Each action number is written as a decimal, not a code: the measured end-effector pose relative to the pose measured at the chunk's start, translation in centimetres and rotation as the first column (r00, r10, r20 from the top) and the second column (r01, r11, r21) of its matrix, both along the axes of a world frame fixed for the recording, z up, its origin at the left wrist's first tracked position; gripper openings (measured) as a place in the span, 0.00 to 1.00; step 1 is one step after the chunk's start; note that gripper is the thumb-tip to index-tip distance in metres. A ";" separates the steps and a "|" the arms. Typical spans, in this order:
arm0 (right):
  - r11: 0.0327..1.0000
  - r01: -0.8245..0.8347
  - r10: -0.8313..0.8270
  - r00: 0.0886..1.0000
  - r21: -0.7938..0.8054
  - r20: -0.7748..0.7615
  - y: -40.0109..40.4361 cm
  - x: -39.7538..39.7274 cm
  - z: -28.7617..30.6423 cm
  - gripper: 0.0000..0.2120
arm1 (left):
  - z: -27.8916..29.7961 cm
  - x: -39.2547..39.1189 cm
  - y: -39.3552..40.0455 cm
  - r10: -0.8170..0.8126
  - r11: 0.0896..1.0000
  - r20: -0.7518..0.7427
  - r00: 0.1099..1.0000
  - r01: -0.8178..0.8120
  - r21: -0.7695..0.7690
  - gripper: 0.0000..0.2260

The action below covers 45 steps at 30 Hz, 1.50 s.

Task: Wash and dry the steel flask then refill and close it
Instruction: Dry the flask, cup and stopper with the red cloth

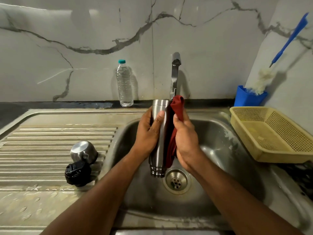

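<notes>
The steel flask (159, 150) hangs upside down over the sink basin (220, 150), its threaded mouth pointing at the drain (176, 181). My left hand (148, 133) grips its body from the left, thumb across the front. A dark red cloth (176, 107) lies against the flask's right side, and my right hand (186, 138) holds it there with curled fingers. On the ribbed draining board (50, 150) stand the flask's steel cup cap (83, 150) and its black stopper (77, 173).
A clear water bottle (124, 83) with a teal cap stands against the marble wall behind the sink. The tap (174, 75) rises just behind the flask. At right are a yellow mesh basket (274, 134) and a blue holder (249, 97) with a blue-handled bottle brush (288, 39).
</notes>
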State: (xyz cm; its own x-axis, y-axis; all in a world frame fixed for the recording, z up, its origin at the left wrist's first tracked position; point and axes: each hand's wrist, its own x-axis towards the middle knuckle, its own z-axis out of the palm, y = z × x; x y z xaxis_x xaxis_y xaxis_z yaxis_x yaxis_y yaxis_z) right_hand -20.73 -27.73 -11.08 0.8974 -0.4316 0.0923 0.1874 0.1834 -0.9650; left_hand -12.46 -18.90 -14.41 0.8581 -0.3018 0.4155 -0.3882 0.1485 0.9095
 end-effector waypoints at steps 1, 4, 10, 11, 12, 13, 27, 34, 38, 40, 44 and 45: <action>0.998 -0.034 0.032 0.999 -0.048 -0.038 0.5 0.1 -0.5 0.19 | 0.5 0.1 0.3 0.057 0.997 -0.011 0.998 -0.057 -0.054 0.16; 0.989 -0.092 0.068 0.979 -0.118 -0.194 2.3 0.4 -2.1 0.20 | 1.2 1.3 1.4 0.211 0.966 -0.051 0.976 -0.216 -0.145 0.15; 0.995 0.025 -0.007 0.980 0.091 -0.198 1.8 0.6 -1.3 0.16 | -0.1 1.0 0.8 0.171 0.985 -0.018 0.985 -0.172 -0.025 0.17; 0.993 0.074 -0.059 0.986 0.095 -0.158 1.2 0.7 -0.8 0.16 | -0.2 0.6 0.1 0.118 0.993 -0.045 0.992 -0.118 0.002 0.18; 0.991 0.104 -0.093 0.988 0.083 -0.122 0.7 0.8 -0.5 0.17 | -0.3 0.2 -0.5 0.060 0.998 -0.091 0.994 -0.058 0.025 0.21; 0.992 0.115 -0.110 0.990 0.049 -0.092 0.2 0.8 -0.2 0.18 | -0.4 -0.3 -0.9 0.021 0.998 -0.128 0.992 -0.014 0.056 0.23; 0.995 -0.054 0.075 0.963 0.085 -0.261 2.8 -0.3 -1.0 0.13 | 0.6 0.5 1.2 0.314 0.949 -0.153 0.937 -0.314 0.022 0.27; 0.990 0.064 -0.061 0.998 0.123 -0.031 0.0 0.1 0.9 0.16 | -0.1 -0.7 -0.4 0.124 0.991 -0.034 0.992 -0.122 0.061 0.26; 0.996 0.030 -0.014 0.983 0.084 -0.181 1.1 0.0 -0.3 0.15 | 1.1 -0.6 0.4 0.226 0.973 -0.008 0.974 -0.226 -0.044 0.23; 0.995 -0.002 0.037 0.938 0.103 -0.344 2.0 -0.3 -1.1 0.15 | 1.7 -0.4 1.0 0.277 0.952 -0.043 0.960 -0.280 -0.126 0.22; 0.972 0.040 0.058 0.913 0.231 -0.404 2.5 -0.6 -0.8 0.15 | 0.9 -0.5 1.1 0.351 0.934 0.041 0.936 -0.347 -0.084 0.22; 0.967 0.080 0.010 0.937 0.244 -0.349 2.2 -0.4 -0.4 0.14 | 0.4 -0.5 0.9 0.323 0.946 0.095 0.942 -0.322 -0.028 0.20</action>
State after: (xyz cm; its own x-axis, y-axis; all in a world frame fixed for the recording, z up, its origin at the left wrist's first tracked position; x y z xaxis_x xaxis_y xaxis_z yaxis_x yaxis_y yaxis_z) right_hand -21.12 -25.48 -11.52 0.8376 -0.4316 -0.3350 -0.1378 0.4265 -0.8939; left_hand -12.95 -17.97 -13.99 0.8641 -0.0101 0.5032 -0.5031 0.0115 0.8641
